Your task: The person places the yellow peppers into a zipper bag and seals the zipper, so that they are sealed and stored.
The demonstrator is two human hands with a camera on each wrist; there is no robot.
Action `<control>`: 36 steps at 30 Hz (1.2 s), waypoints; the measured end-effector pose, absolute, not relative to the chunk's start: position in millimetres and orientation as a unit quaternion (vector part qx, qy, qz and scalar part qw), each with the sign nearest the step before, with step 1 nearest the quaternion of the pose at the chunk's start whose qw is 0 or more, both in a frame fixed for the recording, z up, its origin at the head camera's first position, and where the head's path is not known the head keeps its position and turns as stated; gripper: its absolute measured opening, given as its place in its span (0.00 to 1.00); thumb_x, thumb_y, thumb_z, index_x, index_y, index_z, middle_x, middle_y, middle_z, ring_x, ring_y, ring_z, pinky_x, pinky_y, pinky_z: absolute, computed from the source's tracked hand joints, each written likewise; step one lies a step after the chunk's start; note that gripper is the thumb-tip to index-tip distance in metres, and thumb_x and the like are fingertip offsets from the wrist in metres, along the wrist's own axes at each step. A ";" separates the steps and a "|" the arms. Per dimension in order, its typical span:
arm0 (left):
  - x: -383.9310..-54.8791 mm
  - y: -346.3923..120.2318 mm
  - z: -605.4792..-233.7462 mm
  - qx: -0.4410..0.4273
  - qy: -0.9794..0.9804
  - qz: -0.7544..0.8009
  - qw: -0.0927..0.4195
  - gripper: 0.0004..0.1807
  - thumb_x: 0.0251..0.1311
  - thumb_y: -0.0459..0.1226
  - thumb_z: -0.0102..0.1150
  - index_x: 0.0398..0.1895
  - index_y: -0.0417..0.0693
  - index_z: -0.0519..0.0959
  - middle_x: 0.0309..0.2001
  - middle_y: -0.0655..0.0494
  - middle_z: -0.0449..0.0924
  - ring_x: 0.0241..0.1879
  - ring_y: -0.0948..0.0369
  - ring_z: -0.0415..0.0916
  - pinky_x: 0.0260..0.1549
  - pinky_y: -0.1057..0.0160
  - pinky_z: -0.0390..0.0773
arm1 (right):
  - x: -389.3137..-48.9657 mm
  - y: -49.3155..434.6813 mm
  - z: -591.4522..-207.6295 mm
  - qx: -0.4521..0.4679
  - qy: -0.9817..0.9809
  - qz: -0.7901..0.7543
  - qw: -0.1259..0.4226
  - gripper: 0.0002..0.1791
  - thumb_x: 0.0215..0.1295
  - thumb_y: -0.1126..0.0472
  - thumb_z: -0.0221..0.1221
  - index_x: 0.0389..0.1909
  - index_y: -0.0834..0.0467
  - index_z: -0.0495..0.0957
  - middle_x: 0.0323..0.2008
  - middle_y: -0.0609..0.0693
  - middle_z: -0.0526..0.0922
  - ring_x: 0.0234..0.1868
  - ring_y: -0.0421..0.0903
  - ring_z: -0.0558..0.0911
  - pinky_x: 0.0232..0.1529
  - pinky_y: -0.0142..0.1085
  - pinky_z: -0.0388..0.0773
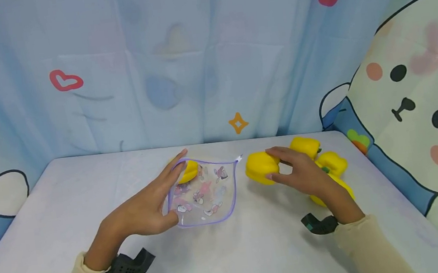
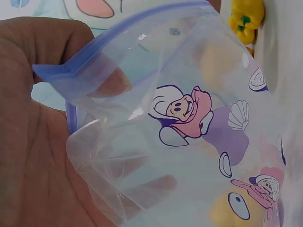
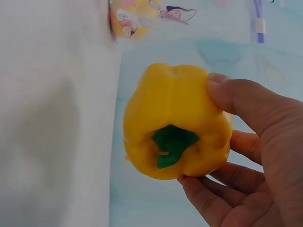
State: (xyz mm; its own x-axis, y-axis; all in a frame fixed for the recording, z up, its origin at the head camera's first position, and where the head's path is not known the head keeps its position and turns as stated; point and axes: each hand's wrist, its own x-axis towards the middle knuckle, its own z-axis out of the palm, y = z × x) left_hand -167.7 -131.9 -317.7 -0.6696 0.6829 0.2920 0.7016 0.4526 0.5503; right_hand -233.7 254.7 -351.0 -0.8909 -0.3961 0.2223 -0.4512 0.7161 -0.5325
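Observation:
My left hand (image 1: 146, 213) holds the left edge of a clear zip bag (image 1: 215, 207) with a purple rim and cartoon prints. A white slider (image 1: 239, 158) is at the rim's far right corner. Through the printed plastic shows a yellow bell pepper (image 1: 188, 172); in the left wrist view that pepper (image 2: 232, 210) is low in the bag. Just right of the bag, my right hand (image 1: 303, 171) grips another yellow bell pepper (image 1: 261, 168) between thumb and fingers, above the table. Its green stem (image 3: 173, 144) faces the right wrist camera.
More yellow bell peppers (image 1: 333, 163) lie on the table's right side, partly hidden behind my right hand and wrist. The table has a white cover (image 1: 234, 262). A blue cartoon curtain (image 1: 194, 66) hangs along its far edge.

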 end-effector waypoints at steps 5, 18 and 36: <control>-168.4 -131.3 -318.6 -0.406 -0.850 -0.335 0.013 0.52 0.44 0.33 0.52 0.77 0.38 0.42 0.78 0.58 0.29 0.74 0.59 0.39 0.67 0.46 0.55 | -225.8 250.0 -342.9 0.243 -0.919 0.302 0.069 0.37 0.57 0.58 0.69 0.68 0.61 0.67 0.66 0.58 0.69 0.62 0.57 0.72 0.57 0.49 0.72; -170.4 -130.6 -321.1 -0.405 -0.851 -0.334 0.018 0.52 0.44 0.34 0.52 0.77 0.38 0.43 0.78 0.58 0.29 0.74 0.59 0.41 0.66 0.47 0.56 | -197.3 243.9 -313.0 0.304 -0.890 0.307 0.145 0.37 0.54 0.64 0.70 0.67 0.61 0.69 0.64 0.57 0.72 0.60 0.55 0.74 0.54 0.43 0.74; -170.9 -128.0 -324.5 -0.409 -0.847 -0.340 0.009 0.51 0.44 0.34 0.51 0.76 0.38 0.45 0.78 0.57 0.31 0.73 0.59 0.42 0.64 0.48 0.58 | -172.8 231.7 -294.4 0.348 -0.827 0.404 0.178 0.41 0.50 0.77 0.68 0.68 0.59 0.68 0.65 0.54 0.70 0.64 0.40 0.70 0.57 0.31 0.70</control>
State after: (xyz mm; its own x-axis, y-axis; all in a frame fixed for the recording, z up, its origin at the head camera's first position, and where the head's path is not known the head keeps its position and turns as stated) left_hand -170.9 -128.0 -324.5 -0.6649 0.6867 0.2937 0.6993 0.4343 0.5678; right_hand -172.8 231.7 -294.4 -0.6947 -0.4311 0.5758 -0.7192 0.4324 -0.5438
